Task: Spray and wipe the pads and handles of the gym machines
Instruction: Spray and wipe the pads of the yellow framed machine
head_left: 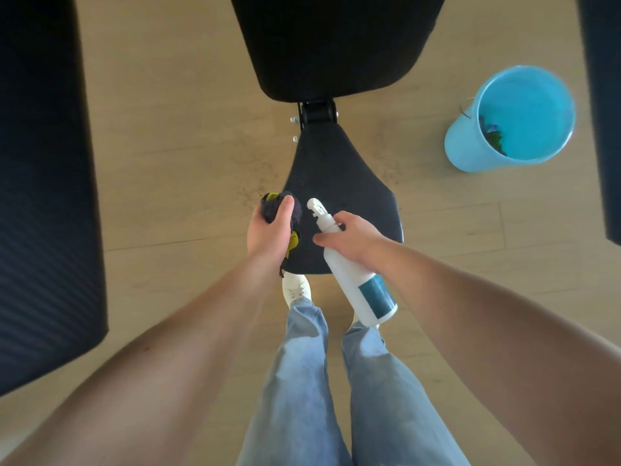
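Note:
A black bench seat pad (339,176) lies right in front of me, joined by a hinge to a larger black back pad (336,42) further away. My left hand (267,233) grips a bunched dark cloth with yellow-green patches (279,206) at the seat pad's near left corner. My right hand (353,238) holds a white spray bottle with a teal label (364,284) by its neck. The bottle's nozzle (314,205) points away from me over the seat pad.
A light blue bucket (470,149) with cloths inside stands on the wooden floor to the right of the bench. A big black padded machine part (43,183) fills the left side, another dark edge (605,112) the far right. My legs and white shoes are below the seat.

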The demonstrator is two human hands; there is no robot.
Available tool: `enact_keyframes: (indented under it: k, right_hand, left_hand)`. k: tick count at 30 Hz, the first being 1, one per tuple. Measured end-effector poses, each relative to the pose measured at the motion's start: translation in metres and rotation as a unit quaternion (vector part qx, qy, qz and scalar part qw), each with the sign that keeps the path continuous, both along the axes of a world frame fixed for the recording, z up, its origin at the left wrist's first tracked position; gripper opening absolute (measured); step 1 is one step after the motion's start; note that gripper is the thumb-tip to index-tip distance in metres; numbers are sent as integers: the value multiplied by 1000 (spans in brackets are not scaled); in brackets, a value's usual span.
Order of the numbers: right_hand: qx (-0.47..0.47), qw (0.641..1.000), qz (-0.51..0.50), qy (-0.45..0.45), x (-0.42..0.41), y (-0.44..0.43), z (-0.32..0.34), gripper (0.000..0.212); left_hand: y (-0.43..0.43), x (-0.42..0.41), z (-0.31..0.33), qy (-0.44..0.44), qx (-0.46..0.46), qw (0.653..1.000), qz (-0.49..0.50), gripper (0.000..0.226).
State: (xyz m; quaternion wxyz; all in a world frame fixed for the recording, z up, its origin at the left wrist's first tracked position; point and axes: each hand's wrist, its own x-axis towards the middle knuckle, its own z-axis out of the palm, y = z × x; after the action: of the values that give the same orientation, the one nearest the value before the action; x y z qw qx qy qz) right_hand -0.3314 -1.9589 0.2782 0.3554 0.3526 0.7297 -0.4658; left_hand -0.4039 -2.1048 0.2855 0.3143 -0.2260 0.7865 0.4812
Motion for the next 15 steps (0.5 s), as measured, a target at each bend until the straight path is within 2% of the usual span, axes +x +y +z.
enact_keyframes:
  k: [3,6,15]
  right_hand:
    - [-30,1000,6,0,-15,-18,-2,58]
    - [-33,999,16,9,-25,-31,-2,49]
    - [-31,994,-108,12,-31,-14,-6,43]
  left_hand:
    - [-12,-8,0,-5,7,998,55,33]
    - [-23,-15,0,-8,14,996,91,31]
    - [-31,-25,-4,18,-2,1000,24,22]
